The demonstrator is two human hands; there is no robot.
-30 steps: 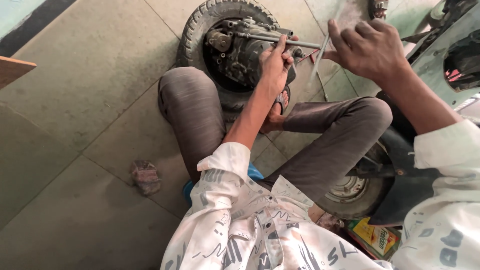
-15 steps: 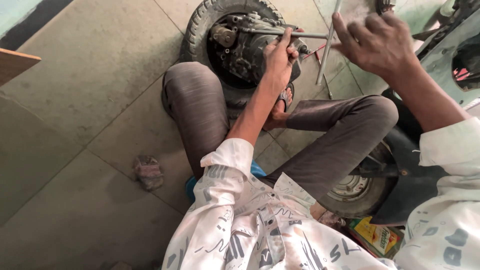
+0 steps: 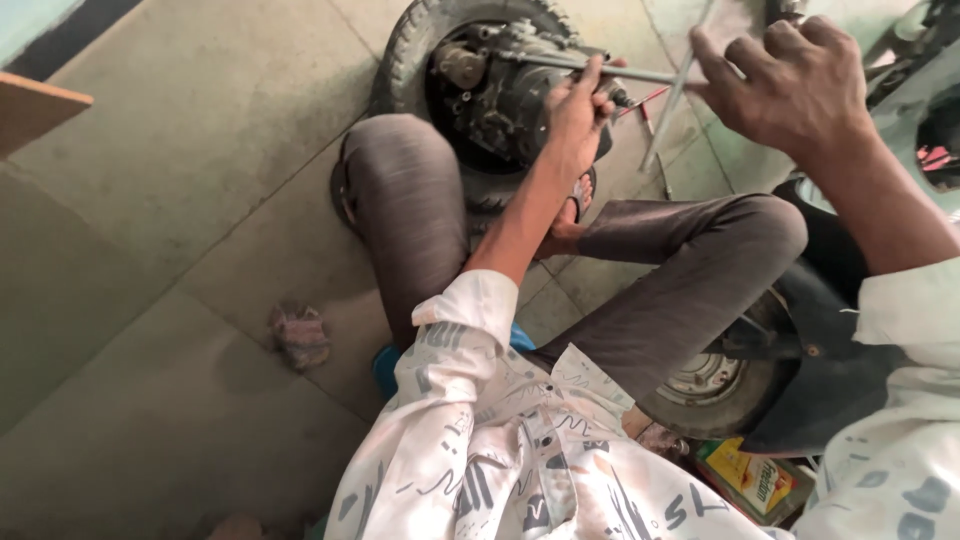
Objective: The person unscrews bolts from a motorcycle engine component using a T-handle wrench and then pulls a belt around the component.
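A black scooter wheel with its tyre point(image 3: 415, 50) and dark hub assembly point(image 3: 495, 100) lies on the floor in front of me. My left hand point(image 3: 578, 110) grips a long metal T-handle wrench point(image 3: 640, 74) near the hub. My right hand point(image 3: 790, 85) is closed on the wrench's cross handle point(image 3: 672, 105) at the top right. I sit with knees bent, one on each side of the wheel.
A dirty crumpled rag point(image 3: 298, 335) lies on the concrete floor at the left. A second small wheel point(image 3: 712, 385) and a black scooter body point(image 3: 830, 330) stand at the right. A yellow-green container point(image 3: 755, 480) is at the bottom right. A wooden edge point(image 3: 35, 105) juts in at the left.
The view has shifted slightly, and my right hand has moved a little along the cross handle. My left hand stays on the wrench shaft at the hub.
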